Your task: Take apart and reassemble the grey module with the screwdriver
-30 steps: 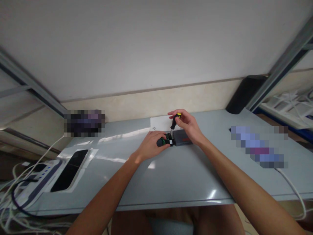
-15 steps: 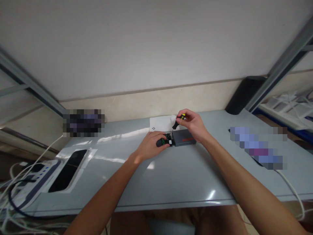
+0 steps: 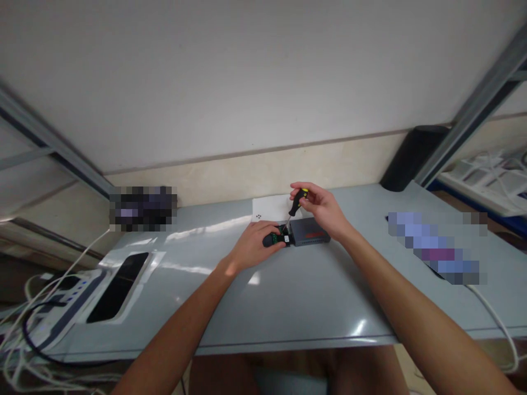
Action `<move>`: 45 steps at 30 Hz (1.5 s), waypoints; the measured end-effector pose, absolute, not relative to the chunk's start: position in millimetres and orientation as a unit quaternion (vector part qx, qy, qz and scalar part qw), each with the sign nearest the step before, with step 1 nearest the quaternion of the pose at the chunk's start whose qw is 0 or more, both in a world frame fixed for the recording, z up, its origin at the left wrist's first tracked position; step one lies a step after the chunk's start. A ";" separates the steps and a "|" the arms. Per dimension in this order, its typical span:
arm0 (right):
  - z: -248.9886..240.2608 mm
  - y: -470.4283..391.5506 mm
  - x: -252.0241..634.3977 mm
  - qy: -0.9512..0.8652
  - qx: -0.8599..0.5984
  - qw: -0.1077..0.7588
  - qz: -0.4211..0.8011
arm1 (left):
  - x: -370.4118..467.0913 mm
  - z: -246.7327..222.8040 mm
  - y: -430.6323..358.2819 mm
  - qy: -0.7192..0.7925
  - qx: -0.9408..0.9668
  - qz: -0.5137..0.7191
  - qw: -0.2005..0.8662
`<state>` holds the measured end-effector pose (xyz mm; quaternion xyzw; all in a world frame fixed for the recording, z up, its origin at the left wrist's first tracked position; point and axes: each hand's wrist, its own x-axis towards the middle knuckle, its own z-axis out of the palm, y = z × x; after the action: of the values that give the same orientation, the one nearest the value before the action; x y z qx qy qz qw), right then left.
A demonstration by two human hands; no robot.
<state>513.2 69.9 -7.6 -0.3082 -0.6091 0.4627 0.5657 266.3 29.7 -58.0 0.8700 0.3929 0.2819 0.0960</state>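
Note:
A small grey box (image 3: 312,231) with a red label lies on the grey table (image 3: 288,296) near the back wall. At its left end sits a black and green connector (image 3: 278,238), which my left hand (image 3: 255,244) pinches and holds down. My right hand (image 3: 319,209) grips a small screwdriver (image 3: 295,204) with a black handle and yellow cap. Its thin shaft slants down to the connector. A white flat device (image 3: 269,208) lies just behind both hands.
A black cylinder (image 3: 407,159) stands at the back right by a metal frame leg (image 3: 469,118). A white panel with a dark insert (image 3: 117,285) and tangled white and black cables (image 3: 28,323) occupy the left. A white cable (image 3: 494,318) trails off the right edge.
My right hand and the screwdriver handle swung right, then back left and a little up. My left hand stayed on the connector.

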 end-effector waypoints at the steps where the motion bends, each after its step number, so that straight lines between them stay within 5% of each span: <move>1: -6.7 69.0 513.0 -0.610 -0.299 0.560 0.474 | 266.4 -57.8 29.7 0.393 0.869 0.282 0.098; 14: -12.6 71.6 513.5 -0.630 -0.294 0.561 0.450 | 266.7 -57.7 30.2 0.388 0.872 0.284 0.092; 21: -15.3 70.5 512.3 -0.640 -0.377 0.590 0.316 | 265.7 -58.6 31.2 0.384 0.873 0.284 0.098; 39: -16.4 67.1 499.4 -0.627 -0.286 0.587 0.425 | 264.1 -60.3 33.3 0.375 0.877 0.285 0.097; 45: -15.0 65.8 501.8 -0.633 -0.337 0.586 0.377 | 264.4 -60.4 32.2 0.386 0.874 0.277 0.097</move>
<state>501.8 65.8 -15.0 -0.3369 -0.6335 0.3765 0.5860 264.4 32.2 -60.4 0.8745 0.3859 0.2774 0.0968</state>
